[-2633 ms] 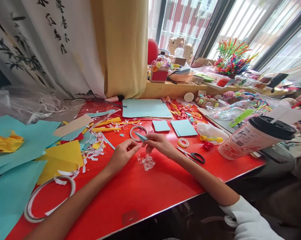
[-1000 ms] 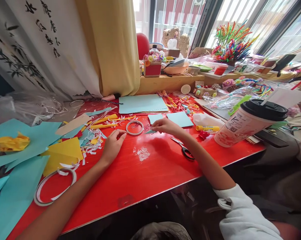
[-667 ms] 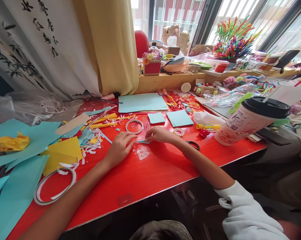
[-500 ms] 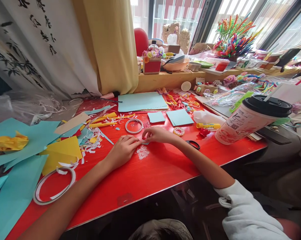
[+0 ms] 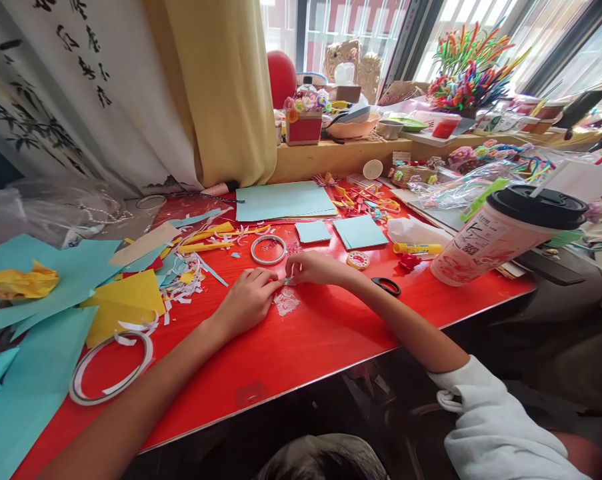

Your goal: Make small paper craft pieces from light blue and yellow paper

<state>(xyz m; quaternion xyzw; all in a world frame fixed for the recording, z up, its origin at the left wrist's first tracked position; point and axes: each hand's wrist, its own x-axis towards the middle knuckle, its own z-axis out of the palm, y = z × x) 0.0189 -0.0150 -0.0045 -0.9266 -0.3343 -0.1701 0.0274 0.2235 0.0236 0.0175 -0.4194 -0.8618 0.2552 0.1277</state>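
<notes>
My left hand (image 5: 248,298) rests low over the red table, its fingers together and their tips at a small piece of light blue paper (image 5: 287,282). On the other side of that piece, my right hand (image 5: 317,269) is bent in a pinch with its fingertips on it. Most of the paper is hidden by the fingers. A whitish scuffed patch (image 5: 286,302) marks the tabletop just below the hands. Behind them lies a roll of white tape (image 5: 253,251). Two stacks of light blue paper squares, a smaller (image 5: 313,232) and a larger (image 5: 361,232), sit beyond my right hand.
A pink cup with a black lid (image 5: 468,247) stands at right, near a yellow glue stick (image 5: 417,249), a small tape roll (image 5: 358,261) and a black scissor handle (image 5: 386,287). Paper scraps (image 5: 187,277), yellow sheets (image 5: 125,303) and a larger tape roll (image 5: 75,383) lie left.
Both hands stay nearly in place around the small blue paper. My right fingertips have shifted slightly, and a little more of the blue edge shows between the hands. The camera view has moved slightly.
</notes>
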